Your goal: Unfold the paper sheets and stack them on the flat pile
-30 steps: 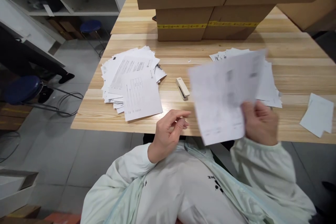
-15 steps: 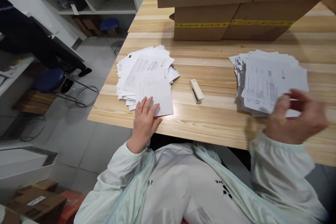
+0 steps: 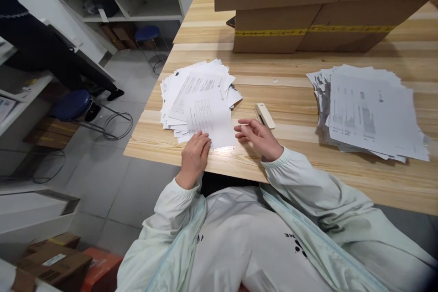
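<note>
The left hand (image 3: 193, 157) lies flat, fingers together, on the near corner of the top sheet (image 3: 209, 118) of the left paper pile (image 3: 191, 96). The right hand (image 3: 257, 136), fingers loosely spread and holding nothing, hovers just beside that sheet's right edge, with the stapler (image 3: 264, 115) just beyond its fingertips.

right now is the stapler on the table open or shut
Shut: the stapler lies flat on the table, its top arm down against the base, just beyond the right hand.
</note>
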The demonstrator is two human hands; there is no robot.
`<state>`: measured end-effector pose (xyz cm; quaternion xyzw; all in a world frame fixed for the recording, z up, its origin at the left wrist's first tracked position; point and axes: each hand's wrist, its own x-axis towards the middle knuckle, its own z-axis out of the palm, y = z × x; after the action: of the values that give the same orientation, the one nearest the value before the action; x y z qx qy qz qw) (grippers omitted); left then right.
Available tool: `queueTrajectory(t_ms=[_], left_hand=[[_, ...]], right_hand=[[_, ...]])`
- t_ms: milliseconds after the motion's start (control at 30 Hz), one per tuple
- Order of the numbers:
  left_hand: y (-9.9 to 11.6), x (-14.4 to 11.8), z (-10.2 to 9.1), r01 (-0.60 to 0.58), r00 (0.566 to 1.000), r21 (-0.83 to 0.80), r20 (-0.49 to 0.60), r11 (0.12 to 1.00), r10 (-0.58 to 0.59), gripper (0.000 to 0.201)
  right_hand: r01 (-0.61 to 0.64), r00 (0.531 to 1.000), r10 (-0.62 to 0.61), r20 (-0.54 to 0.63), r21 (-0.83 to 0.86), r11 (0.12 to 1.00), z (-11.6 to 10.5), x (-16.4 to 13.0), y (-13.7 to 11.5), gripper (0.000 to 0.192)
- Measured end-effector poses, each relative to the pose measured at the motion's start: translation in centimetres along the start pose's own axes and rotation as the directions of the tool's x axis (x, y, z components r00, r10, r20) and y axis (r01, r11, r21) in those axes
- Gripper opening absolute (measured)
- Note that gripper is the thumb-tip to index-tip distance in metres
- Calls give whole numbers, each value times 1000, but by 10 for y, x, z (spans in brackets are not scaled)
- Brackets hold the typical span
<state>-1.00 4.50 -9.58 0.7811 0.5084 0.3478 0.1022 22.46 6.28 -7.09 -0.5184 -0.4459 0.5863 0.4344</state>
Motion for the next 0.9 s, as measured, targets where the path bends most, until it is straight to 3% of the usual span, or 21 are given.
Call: queueTrajectory(t_ms=[233,400,500,567,733,900], left_hand=[[5,-1,-1,39,999,-97,-6,995,-39,16],[21,1,-18,152,988,-238,16,959,-152,14],[34,11,-28,183,977,-300,-53,936,-207,13],[39,18,-28,227,963,-380,-50,897,-265,13],[39,26,-9,443,884,-584,157,680,-441,34],[34,23,0,464,865,-611,156,641,-477,31]], right_hand=[[58,995,-58,-83,-3,998,27,18,1,64],[104,994,-103,24,-70,992,30,19,3,58],[189,977,-165,137,-190,963,23,11,4,57],[270,957,-220,188,-307,913,21,4,5,61],[481,876,-345,336,-570,666,28,-13,9,68],[577,817,-384,431,-615,538,33,-17,16,67]])
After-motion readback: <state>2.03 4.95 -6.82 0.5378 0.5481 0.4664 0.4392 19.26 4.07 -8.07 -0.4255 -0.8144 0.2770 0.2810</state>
